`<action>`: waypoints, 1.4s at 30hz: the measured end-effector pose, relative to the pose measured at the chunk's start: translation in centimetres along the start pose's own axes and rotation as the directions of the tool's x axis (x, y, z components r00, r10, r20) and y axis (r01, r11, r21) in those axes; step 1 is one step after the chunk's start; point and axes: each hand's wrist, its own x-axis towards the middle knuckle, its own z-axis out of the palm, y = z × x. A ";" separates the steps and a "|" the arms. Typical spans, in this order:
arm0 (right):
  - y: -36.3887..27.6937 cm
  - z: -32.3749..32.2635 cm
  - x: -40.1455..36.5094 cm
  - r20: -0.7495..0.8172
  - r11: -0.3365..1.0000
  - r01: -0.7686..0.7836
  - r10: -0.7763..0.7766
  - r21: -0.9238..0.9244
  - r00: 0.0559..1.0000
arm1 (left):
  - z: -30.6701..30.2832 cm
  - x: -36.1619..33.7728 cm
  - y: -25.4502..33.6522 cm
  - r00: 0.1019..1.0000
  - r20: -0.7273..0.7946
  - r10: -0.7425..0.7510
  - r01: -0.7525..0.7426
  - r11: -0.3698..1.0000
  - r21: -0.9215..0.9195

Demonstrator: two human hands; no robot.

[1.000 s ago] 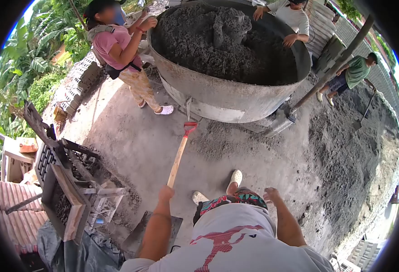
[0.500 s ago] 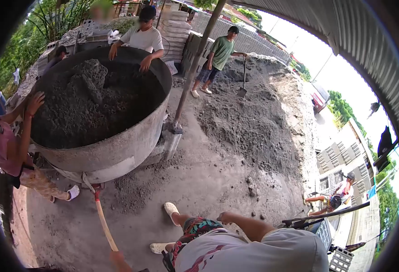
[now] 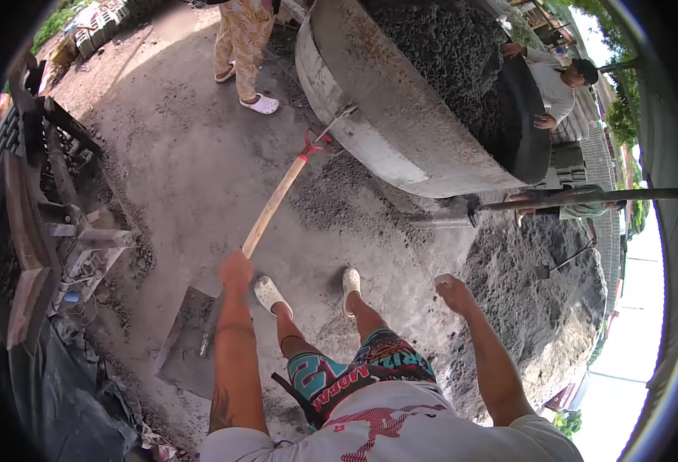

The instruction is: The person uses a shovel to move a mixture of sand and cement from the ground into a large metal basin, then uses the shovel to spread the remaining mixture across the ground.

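Note:
My left hand (image 3: 236, 271) is wrapped around the wooden shaft of a shovel (image 3: 274, 209). At its far end, the shovel's red grip (image 3: 313, 145) meets a metal rod (image 3: 337, 123) that sticks out from the side of a big round mixing drum (image 3: 389, 158). The shovel's flat grey blade (image 3: 181, 358) lies low, beyond my left forearm, partly hidden by it. My right hand (image 3: 454, 294) hangs over the ground at my right side, its fingers curled in with nothing visible in them. Dark wet-looking mix (image 3: 446, 54) fills much of the drum.
A person in patterned trousers (image 3: 242, 35) stands left of the drum. Another person (image 3: 550, 85) rests both hands on its far rim. A post (image 3: 585, 198) crosses in front of a third person beside a gravel heap (image 3: 535, 277). Wooden beams (image 3: 27, 239) stand at left.
My view has swung left and down, so the drum now appears at upper right. More of the shovel and both my forearms show. The shovel's red grip remains at the drum's rod.

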 end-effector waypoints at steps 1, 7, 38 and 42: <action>-2.8 -1.7 -0.4 -0.088 0.991 0.132 -0.128 0.036 0.988 | -0.2 -0.5 0.5 0.999 -0.027 0.037 -0.036 0.998 0.045; -12.9 -5.0 -6.2 -0.102 0.914 0.296 -0.279 0.277 0.955 | 2.9 2.7 3.3 0.995 -0.086 0.045 -0.046 0.999 -0.013; -5.3 -15.3 -2.4 -0.739 0.952 0.293 -0.138 0.084 0.660 | 0.9 -9.7 6.3 0.890 0.242 0.385 -0.381 0.922 -0.066; -1.4 -21.9 -8.3 -0.626 0.917 0.195 0.072 0.347 0.777 | 0.0 -6.7 15.5 0.774 0.347 0.530 -0.533 0.841 -0.094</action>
